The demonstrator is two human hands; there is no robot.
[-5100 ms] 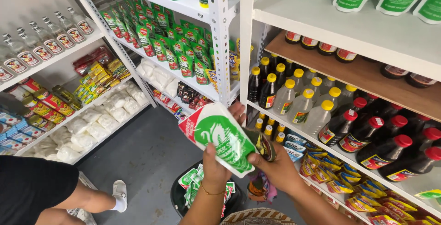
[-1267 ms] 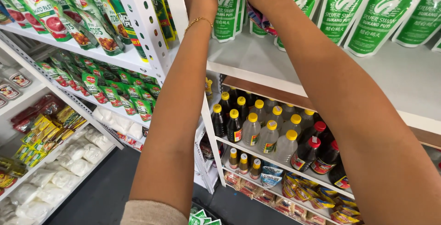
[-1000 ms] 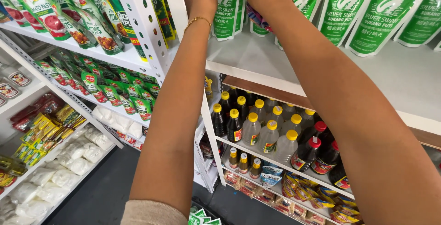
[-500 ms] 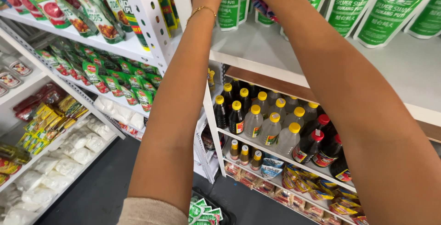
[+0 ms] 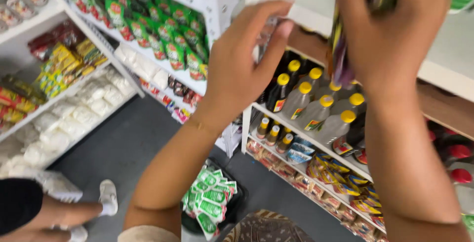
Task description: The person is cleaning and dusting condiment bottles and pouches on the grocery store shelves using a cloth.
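Both arms are raised in front of the white metal shelving unit [image 5: 249,123]. The right hand [image 5: 390,29] is closed around a thin, dark, glossy packet [image 5: 340,49], gripping its upper part so the lower end hangs free below the fingers, in front of the shelf edge; motion blur leaves its kind unclear. The left hand [image 5: 244,59] is empty, fingers spread and slightly curled, just beside the packet but apart from it, the thumb pointing toward it as if placed to steady or receive it.

Behind the hands stand dark sauce bottles with yellow caps [image 5: 316,106] in upright rows, caps outward. Below them lie flat yellow and blue sachets [image 5: 340,182].

On the dark floor between the arms sits a black basket [image 5: 237,207] holding green and white pouches [image 5: 210,200], piled loosely, within reach beneath the shelf. At lower left, another person's foot in a white shoe [image 5: 107,197] rests on the floor.
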